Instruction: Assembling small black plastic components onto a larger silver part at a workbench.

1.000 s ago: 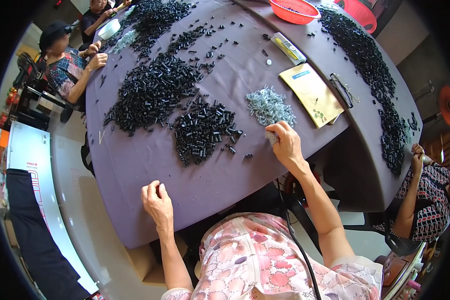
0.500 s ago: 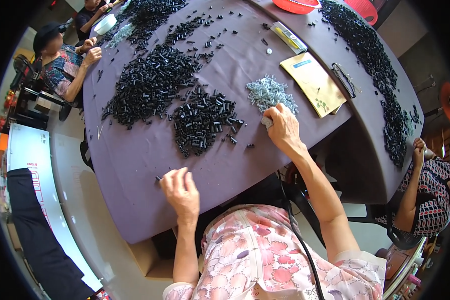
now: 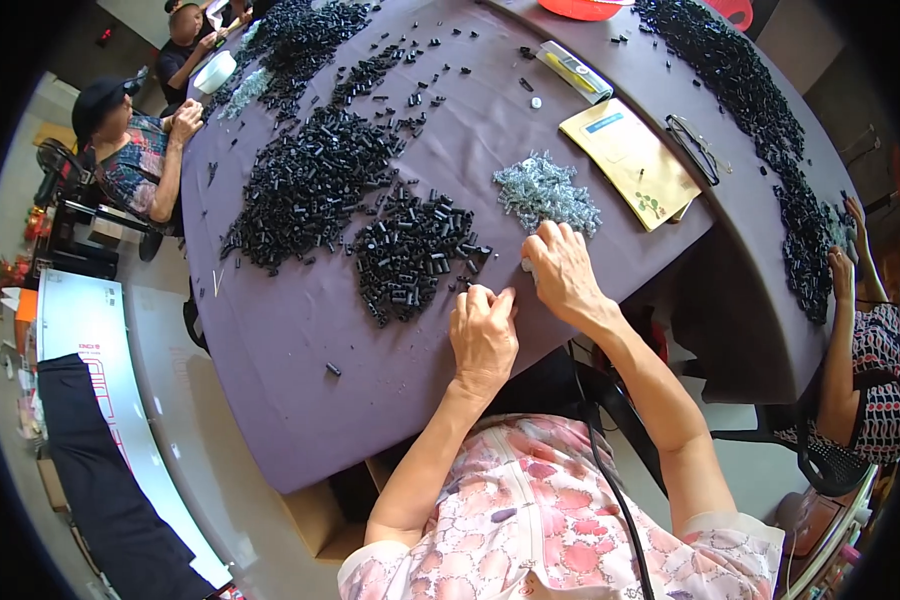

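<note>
The left hand is at the near right of the small pile of black tubes, fingers curled in; whether they grip a tube, I cannot tell. The right hand, just near of the clear pile, has its fingers bent round something pale – probably clear bits, mostly hidden.

With the hands so close, they could bump and a slick little piece could drop. A loose tube to the left could roll if a forearm brushes it. The large pile sits so near the small one that a sweep might mix them.

The booklet hems in the clear pile on the right – glasses lie beyond it. Farther off are a case and a red basket; a co-worker sits at the far left.
</note>
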Motion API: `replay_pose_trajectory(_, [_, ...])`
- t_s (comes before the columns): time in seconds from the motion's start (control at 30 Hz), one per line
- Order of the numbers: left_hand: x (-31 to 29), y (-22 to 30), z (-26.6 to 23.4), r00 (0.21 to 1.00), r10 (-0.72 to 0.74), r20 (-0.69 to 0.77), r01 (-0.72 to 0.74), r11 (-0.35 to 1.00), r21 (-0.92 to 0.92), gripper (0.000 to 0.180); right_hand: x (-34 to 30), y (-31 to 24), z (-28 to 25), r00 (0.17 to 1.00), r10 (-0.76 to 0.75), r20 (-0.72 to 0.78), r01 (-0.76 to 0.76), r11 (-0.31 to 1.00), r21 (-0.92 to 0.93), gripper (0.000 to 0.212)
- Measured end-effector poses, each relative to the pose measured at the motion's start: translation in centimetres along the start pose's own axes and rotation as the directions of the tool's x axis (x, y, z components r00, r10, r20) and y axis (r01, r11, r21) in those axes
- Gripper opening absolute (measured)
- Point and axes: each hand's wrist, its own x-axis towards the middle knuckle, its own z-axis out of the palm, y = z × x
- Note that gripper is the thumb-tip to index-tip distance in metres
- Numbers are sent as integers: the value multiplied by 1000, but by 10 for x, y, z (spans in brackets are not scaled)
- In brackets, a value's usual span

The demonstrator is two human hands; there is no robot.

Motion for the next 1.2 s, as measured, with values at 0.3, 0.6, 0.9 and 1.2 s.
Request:
replay_pose_trajectory(0.3, [-5,-7,-4,991,-15,-130,1,994,-109,17,-1,-2,-6,998,-21,-55,22,1000,5,12])
replay_pose_trajectory(0.6, [6,-6,-5,994,-7,-109,-2,997,-78,30,-10,-9,-22,989,100,-112,-51,925,376,36])
replay_pose_trajectory(0.9, [14,-2,-15,966,-228,-120,126,825,-551,13,-20,-34,-32,988,148,-40,-95,794,601,38])
replay_pose_trajectory(1.2, [14,-7,-13,962,-269,-50,167,722,-672,17,-19,-40,-24,973,225,55,-188,625,758,28])
